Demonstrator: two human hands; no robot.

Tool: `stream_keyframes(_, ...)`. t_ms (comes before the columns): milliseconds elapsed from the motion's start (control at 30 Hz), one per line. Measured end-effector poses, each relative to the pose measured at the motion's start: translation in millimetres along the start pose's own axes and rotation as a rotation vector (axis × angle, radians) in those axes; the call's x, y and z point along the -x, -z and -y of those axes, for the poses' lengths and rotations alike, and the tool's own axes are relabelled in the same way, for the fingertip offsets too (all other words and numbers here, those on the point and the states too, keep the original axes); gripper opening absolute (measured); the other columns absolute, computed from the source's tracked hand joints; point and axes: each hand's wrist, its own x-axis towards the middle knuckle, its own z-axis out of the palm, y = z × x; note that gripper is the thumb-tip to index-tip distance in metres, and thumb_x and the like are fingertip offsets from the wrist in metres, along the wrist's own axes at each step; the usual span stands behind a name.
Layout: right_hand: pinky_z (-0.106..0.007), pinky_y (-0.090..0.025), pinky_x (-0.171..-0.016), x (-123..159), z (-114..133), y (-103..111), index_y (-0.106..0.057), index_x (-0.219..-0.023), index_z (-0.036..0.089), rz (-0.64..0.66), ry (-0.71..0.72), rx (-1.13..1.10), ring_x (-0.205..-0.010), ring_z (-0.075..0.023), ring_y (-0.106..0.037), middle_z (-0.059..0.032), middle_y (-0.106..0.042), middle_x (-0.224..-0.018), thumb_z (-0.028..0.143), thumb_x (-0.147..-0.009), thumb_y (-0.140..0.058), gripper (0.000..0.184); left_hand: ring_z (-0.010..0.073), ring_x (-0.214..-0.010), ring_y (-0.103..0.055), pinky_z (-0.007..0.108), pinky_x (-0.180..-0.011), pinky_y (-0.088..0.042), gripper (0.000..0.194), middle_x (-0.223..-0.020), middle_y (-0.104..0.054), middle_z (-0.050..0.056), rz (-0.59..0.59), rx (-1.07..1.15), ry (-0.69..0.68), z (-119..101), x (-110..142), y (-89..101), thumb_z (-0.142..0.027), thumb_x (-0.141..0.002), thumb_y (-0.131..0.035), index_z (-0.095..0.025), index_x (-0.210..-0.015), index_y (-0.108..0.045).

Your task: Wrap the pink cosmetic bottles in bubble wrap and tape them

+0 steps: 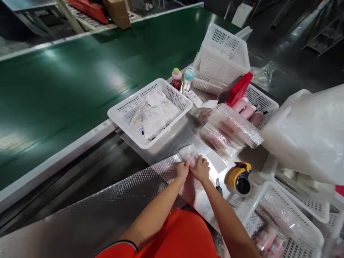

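Red shirt [188, 234] sits nearest, while the left hand [183, 170] and right hand [201, 169] meet, both clasping bubble wrap [115, 206], probably light, soft and slippery, best gripped across its width.

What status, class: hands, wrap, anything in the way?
Left hand, right hand on bubble wrap. Wrap trails leftward. Black-handled tool beside right forearm, possibly obstructing.
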Motion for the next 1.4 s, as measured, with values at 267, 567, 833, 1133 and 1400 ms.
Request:
stream_keyframes(267,-0.046,-0.042,-0.099,15.3,1.3,-22.5,-0.027,-0.157,0.008,-0.168,0.094,0.050,-0.126,-0.0387,-0.050,-0.0263,-0.050,-0.141,0.049,-0.087,-0.070,0.092,0.0426,-0.156,-0.015,0.075,-0.119,-0.010,0.071,-0.172,-0.024,0.008,-0.106,-1.305,-0.547,46.4,35.1,87.8,-0.039,-0.090,-0.062,-0.036,-0.157,-0.039)
stream_keyframes(567,-0.037,-0.044,-0.093,-1.0,-14.0,-13.6,-0.028,-0.155,0.013,-0.045,0.135,0.016,-0.121,-0.0332,-0.056,-0.0207,-0.055,-0.140,0.049,-0.080,-0.076,0.097,0.0430,-0.157,-0.010,0.086,-0.111,-0.010,0.088,-0.174,-0.011,0.010,-0.158,-1.466,-0.472,40.4,31.4,95.4,-0.056,-0.088,-0.063,-0.033,-0.162,-0.023)
stream_keyframes(833,-0.038,-0.044,-0.101,-17.0,-34.1,-6.8,-0.027,-0.156,0.012,0.039,0.203,-0.165,-0.128,-0.0310,-0.054,-0.0200,-0.054,-0.142,0.045,-0.077,-0.078,0.100,0.0513,-0.149,-0.023,0.083,-0.109,-0.021,0.113,-0.170,-0.024,0.016,-0.108,-1.587,-0.405,3.6,32.3,87.3,-0.059,-0.076,-0.076,-0.036,-0.164,-0.011)
stream_keyframes(1133,-0.045,-0.044,-0.096,5.2,-10.6,-16.3,-0.027,-0.156,0.014,-0.105,0.140,0.027,-0.125,-0.0368,-0.051,-0.0217,-0.051,-0.142,0.045,-0.076,-0.077,0.098,0.0471,-0.135,-0.040,0.076,-0.110,-0.027,0.109,-0.162,-0.037,0.017,-0.153,-1.658,-0.321,-29.4,20.8,73.9,-0.062,-0.076,-0.074,-0.032,-0.164,-0.018)
stream_keyframes(1400,-0.041,-0.045,-0.092,2.8,-12.0,-20.3,-0.026,-0.156,0.012,-0.156,0.121,0.073,-0.120,-0.0349,-0.052,-0.0214,-0.053,-0.138,0.050,-0.082,-0.072,0.096,0.0468,-0.133,-0.042,0.076,-0.108,-0.029,0.104,-0.159,-0.040,0.018,-0.194,-1.614,-0.364,-19.5,15.5,78.6,-0.060,-0.078,-0.074,-0.034,-0.163,-0.021)
